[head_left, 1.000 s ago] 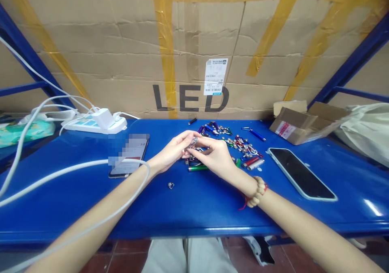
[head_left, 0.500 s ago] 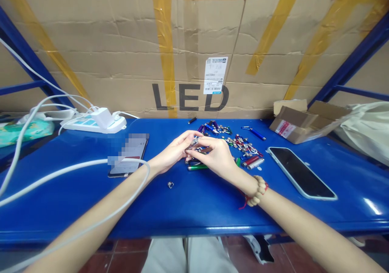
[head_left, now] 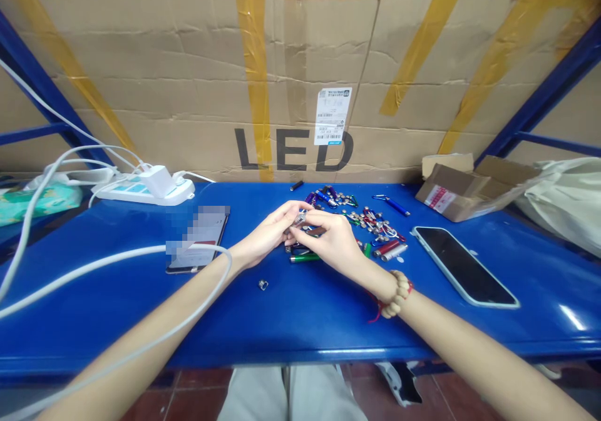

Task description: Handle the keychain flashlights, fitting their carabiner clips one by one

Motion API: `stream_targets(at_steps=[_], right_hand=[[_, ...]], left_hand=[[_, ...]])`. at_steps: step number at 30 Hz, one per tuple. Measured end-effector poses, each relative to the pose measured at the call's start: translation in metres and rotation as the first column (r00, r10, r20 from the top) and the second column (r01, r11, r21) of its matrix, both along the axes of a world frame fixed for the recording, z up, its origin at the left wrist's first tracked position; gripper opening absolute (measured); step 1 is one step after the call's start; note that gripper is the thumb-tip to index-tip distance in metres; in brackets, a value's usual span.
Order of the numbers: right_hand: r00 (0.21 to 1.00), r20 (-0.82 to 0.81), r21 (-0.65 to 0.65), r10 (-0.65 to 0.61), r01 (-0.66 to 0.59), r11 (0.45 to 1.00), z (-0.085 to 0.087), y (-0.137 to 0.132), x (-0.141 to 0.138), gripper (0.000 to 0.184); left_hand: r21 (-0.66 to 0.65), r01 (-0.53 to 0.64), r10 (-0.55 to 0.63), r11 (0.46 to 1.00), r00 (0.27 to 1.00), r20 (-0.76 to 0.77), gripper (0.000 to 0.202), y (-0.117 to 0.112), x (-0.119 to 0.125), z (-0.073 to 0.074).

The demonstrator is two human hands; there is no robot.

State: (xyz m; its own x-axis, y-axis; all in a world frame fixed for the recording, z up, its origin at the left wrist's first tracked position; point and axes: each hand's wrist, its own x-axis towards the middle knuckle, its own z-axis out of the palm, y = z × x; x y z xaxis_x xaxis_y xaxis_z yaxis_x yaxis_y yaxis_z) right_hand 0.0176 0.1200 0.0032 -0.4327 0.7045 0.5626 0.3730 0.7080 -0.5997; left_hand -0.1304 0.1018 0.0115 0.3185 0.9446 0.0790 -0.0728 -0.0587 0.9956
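My left hand and my right hand meet over the middle of the blue table. Together their fingertips pinch a small silver keychain flashlight, held just above the surface. A green flashlight lies right under my right hand. A heap of small coloured keychain flashlights spreads behind and to the right of my hands. One tiny metal part lies alone on the table, nearer to me than my left wrist.
A phone with a lit screen lies left of my hands, a dark phone to the right. A white cable crosses my left forearm. At the back stand a power strip, an open small carton and a large LED cardboard box.
Almost nothing: my hands keep working on the same silver flashlight, with only slight finger movement.
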Motion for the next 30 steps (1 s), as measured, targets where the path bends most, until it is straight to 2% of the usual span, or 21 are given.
stream_targets(at_steps=[3, 6, 9, 11, 13, 16, 18, 19, 22, 24, 26, 28, 30], right_hand=[[0.997, -0.058, -0.062, 0.049, -0.053, 0.997, -0.001, 0.002, -0.001, 0.015], [0.977, -0.200, -0.161, 0.077, -0.111, 0.981, 0.000, 0.001, -0.002, 0.019], [0.926, -0.377, -0.223, 0.001, -0.092, 0.970, 0.003, 0.001, -0.003, 0.022], [0.901, -0.430, -0.244, -0.053, -0.059, 0.968, 0.005, 0.001, -0.003, 0.021], [0.896, -0.436, -0.296, -0.089, -0.050, 0.954, 0.006, 0.002, -0.002, 0.022], [0.880, -0.454, -0.456, -0.139, -0.095, 0.885, 0.005, 0.004, -0.002, 0.029], [0.850, -0.495, -0.524, -0.177, -0.131, 0.841, 0.003, 0.003, -0.004, 0.031], [0.832, -0.522, -0.529, -0.189, -0.143, 0.836, 0.002, 0.003, -0.006, 0.031], [0.789, -0.586, -0.448, -0.181, -0.130, 0.884, 0.001, 0.001, -0.012, 0.026], [0.801, -0.574, -0.352, -0.171, -0.053, 0.934, 0.002, 0.001, -0.015, 0.019], [0.831, -0.529, -0.248, -0.172, 0.042, 0.968, 0.003, 0.003, -0.018, 0.012], [0.864, -0.480, -0.156, -0.153, 0.088, 0.984, 0.003, 0.007, -0.020, 0.011], [0.888, -0.446, -0.113, -0.114, 0.070, 0.991, 0.002, 0.012, -0.023, 0.014]], left_hand=[[-0.004, -0.004, 0.004, 1.000, 1.000, 0.009, 0.032, 0.001, -0.001, -0.001], [0.005, -0.047, 0.047, 0.999, 0.999, 0.017, 0.032, 0.003, -0.001, -0.002], [0.074, -0.114, 0.118, 0.991, 0.992, -0.052, 0.035, 0.004, -0.002, -0.001], [0.185, -0.156, 0.185, 0.970, 0.971, -0.151, 0.031, 0.005, -0.003, -0.001], [0.323, -0.176, 0.266, 0.930, 0.929, -0.259, 0.023, 0.005, -0.003, -0.002], [0.485, -0.160, 0.379, 0.860, 0.837, -0.395, 0.016, 0.003, -0.002, -0.003], [0.563, -0.166, 0.465, 0.810, 0.767, -0.443, 0.015, 0.000, 0.001, -0.006], [0.602, -0.177, 0.514, 0.779, 0.731, -0.449, 0.014, -0.002, 0.004, -0.007], [0.715, -0.234, 0.669, 0.659, 0.617, -0.415, 0.013, -0.006, 0.013, -0.013], [0.756, -0.255, 0.737, 0.603, 0.540, -0.406, 0.015, -0.008, 0.019, -0.016], [0.741, -0.250, 0.742, 0.623, 0.487, -0.461, 0.016, -0.008, 0.024, -0.018], [0.658, -0.265, 0.688, 0.705, 0.484, -0.541, 0.013, -0.007, 0.027, -0.017], [0.550, -0.302, 0.620, 0.779, 0.501, -0.603, 0.022, -0.005, 0.026, -0.015]])
